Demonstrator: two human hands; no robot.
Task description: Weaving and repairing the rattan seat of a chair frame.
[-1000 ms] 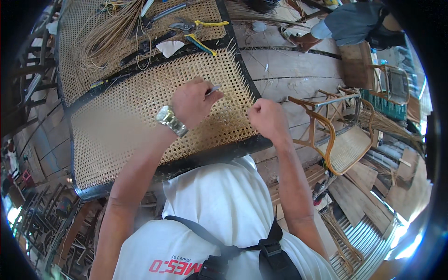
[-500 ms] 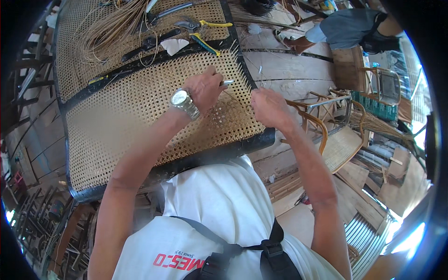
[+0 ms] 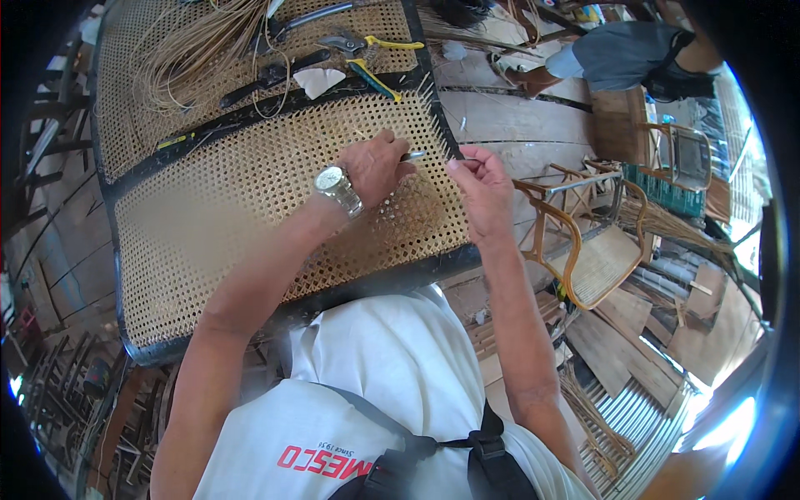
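Observation:
A cane-webbed panel (image 3: 250, 142) in a black frame lies in front of me, its holes forming an open lattice. My left hand (image 3: 373, 171), wearing a metal wristwatch, rests over the webbing near the right side. Its fingers are closed round a small silver pointed tool (image 3: 413, 156), whose tip sticks out to the right. At the panel's right frame edge is my right hand (image 3: 485, 187), thumb and forefinger pinched together. What it pinches is too thin to make out. Loose strand ends (image 3: 427, 92) stick up along that edge, above my hands.
Pruning shears (image 3: 358, 50) with yellow grips, a white scrap (image 3: 318, 82) and a bundle of cane strands (image 3: 196, 54) lie on the panel's far part. A cane-seated chair (image 3: 600, 258) stands at right. Another person's leg (image 3: 542, 73) shows at the upper right.
My right hand has turned from a closed fist to a pinch with its fingers raised, its forearm swinging inward. My left hand has shifted slightly right with the silver tool.

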